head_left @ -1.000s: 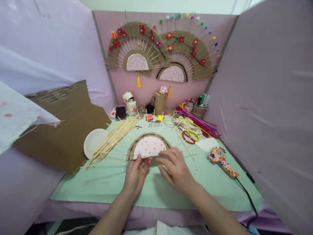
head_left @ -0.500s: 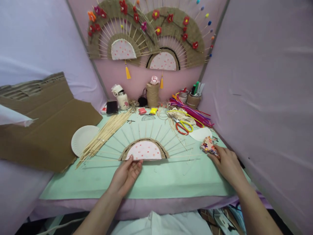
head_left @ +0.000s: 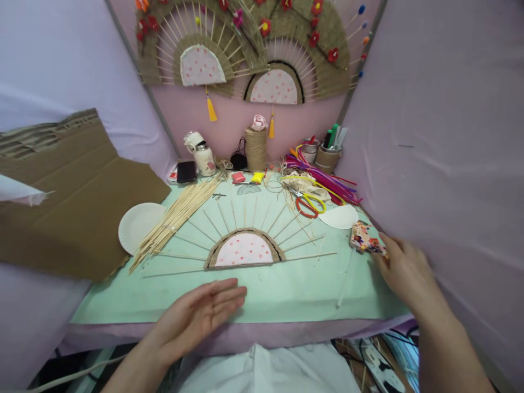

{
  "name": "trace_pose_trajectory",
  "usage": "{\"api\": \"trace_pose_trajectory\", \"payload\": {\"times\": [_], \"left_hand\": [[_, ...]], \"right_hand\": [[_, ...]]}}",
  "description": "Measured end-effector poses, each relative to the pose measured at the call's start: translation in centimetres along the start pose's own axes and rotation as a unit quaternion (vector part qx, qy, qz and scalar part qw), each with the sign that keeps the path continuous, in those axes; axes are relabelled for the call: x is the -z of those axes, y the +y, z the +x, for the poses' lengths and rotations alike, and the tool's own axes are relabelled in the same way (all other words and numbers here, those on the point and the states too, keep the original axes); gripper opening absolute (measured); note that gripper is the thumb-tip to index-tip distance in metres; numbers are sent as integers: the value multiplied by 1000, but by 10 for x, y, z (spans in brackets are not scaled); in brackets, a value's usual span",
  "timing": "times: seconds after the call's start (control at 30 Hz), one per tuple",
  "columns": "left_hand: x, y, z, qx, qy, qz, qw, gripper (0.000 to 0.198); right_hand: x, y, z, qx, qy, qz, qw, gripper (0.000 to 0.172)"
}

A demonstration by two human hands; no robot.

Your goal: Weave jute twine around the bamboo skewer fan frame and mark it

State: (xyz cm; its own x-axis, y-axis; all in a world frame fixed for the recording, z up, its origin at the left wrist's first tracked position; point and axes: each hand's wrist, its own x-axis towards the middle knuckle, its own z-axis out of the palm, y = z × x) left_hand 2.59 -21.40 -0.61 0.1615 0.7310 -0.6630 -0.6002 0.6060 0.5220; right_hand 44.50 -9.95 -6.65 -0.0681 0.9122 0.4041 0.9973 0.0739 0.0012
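A half-round fan (head_left: 244, 250) lies flat on the pale green table, with a pink-dotted white centre, a brown cardboard rim and thin sticks spreading outward. Just in front of its straight edge, my left hand (head_left: 202, 311) is open, palm turned sideways, fingers stretched out and apart from the fan. At the right side of the table my right hand (head_left: 405, 270) is closed around a floral-patterned glue gun (head_left: 364, 237); its grip is partly hidden by the fingers. Below the gun's front end runs a thin translucent stick (head_left: 344, 284).
Bamboo sticks (head_left: 176, 224) lie beside a white paper plate (head_left: 137, 226) and a large cardboard sheet (head_left: 82, 202). Scissors (head_left: 309, 204), pipe cleaners (head_left: 327, 180) and a white paper piece (head_left: 339, 216) are at the right. Twine (head_left: 256, 148) and a bottle (head_left: 203, 158) stand behind.
My left hand has let go of the fan's lower edge and drawn back toward me, opening. My right hand has shifted right with the glue gun. The view has tilted slightly down.
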Motion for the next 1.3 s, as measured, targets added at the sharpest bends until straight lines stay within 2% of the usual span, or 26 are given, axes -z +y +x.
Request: {"api": "trace_pose_trajectory", "payload": {"times": [0.07, 0.1, 0.17, 0.23, 0.3, 0.4, 0.47, 0.57, 0.63, 0.73, 0.83, 1.03, 1.17, 1.3], "left_hand": [[0, -6, -5, -42, -13, 138, 990, 33], [-3, -8, -4, -88, -10, 218, 972, 31], [-13, -5, 5, -221, 5, 357, 908, 25], [-25, 5, 22, -351, 7, 431, 831, 31], [-32, 19, 42, -414, -3, 477, 775, 42], [-30, 41, 65, -399, -13, 571, 717, 77], [-24, 51, 73, -372, -8, 658, 655, 92], [-18, 57, 77, -335, 7, 755, 564, 100], [-16, 57, 79, -327, 14, 783, 530, 100], [-15, 55, 84, -343, 31, 792, 504, 97], [-13, 53, 88, -368, 42, 788, 491, 95], [-9, 50, 91, -380, 50, 774, 504, 96], [-8, 48, 92, -388, 55, 771, 502, 95], [-8, 49, 92, -393, 44, 770, 501, 92]], "right_hand": [[13, -11, 3, -6, 14, 12, 1000, 47], [19, -19, 5, -2, 23, 28, 999, 48], [29, -41, 10, 24, 44, 78, 996, 45], [37, -69, 13, 82, 43, 139, 986, 43], [43, -101, 16, 140, 16, 200, 970, 40], [48, -148, 24, 217, -80, 282, 931, 47], [47, -172, 34, 268, -144, 324, 896, 61], [40, -199, 53, 299, -211, 341, 866, 88], [34, -211, 65, 292, -240, 322, 868, 100], [26, -220, 75, 289, -269, 286, 873, 107], [21, -222, 78, 296, -283, 269, 872, 110], [16, -221, 75, 304, -301, 275, 861, 109], [16, -223, 76, 297, -296, 285, 862, 111], [20, -225, 79, 305, -310, 298, 850, 110]]}}
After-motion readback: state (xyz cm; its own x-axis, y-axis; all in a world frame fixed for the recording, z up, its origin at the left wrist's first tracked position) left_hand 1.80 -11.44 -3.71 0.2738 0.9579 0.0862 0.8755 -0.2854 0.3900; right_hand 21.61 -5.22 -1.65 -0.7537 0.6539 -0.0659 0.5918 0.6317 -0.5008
